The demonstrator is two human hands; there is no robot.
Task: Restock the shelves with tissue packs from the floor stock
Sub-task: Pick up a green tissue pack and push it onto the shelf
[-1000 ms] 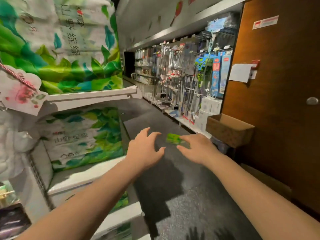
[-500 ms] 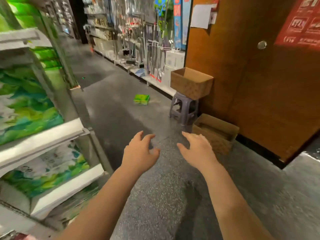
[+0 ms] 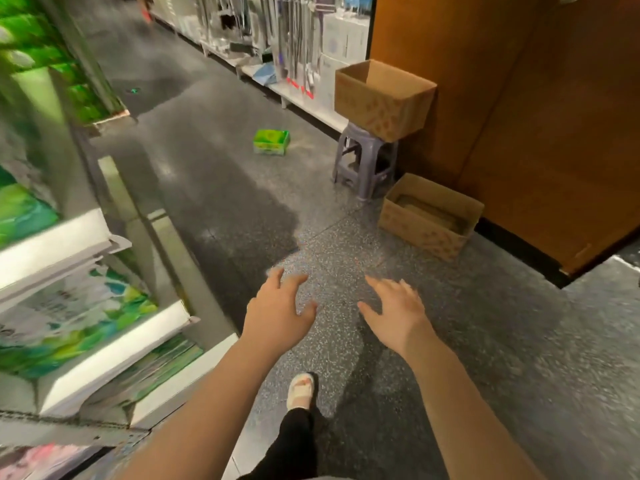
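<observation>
Speckled grey floor (image 3: 450,341) (wooden wall (image 3: 519,116) beside)

Floor (image 3: 346,341): dark grey with fine light speckles, a darker patch toward 12 o'clock. Tissue pack (image 3: 271,142) at 12 o'clock: bright green, paler band along the lower edge. Shelves (image 3: 114,351) at 9 o'clock: white edges; packs (image 3: 69,327) on them printed with green and teal leaves on white. Stool (image 3: 365,161) at 1 o'clock: grey-lilac. Upper box (image 3: 384,102) and lower box (image 3: 426,220): plain brown cardboard. Door (image 3: 554,116) at 2 o'clock: orange-brown wood. Sandal (image 3: 300,391) at 6 o'clock: white; trouser leg (image 3: 294,441) black
</observation>
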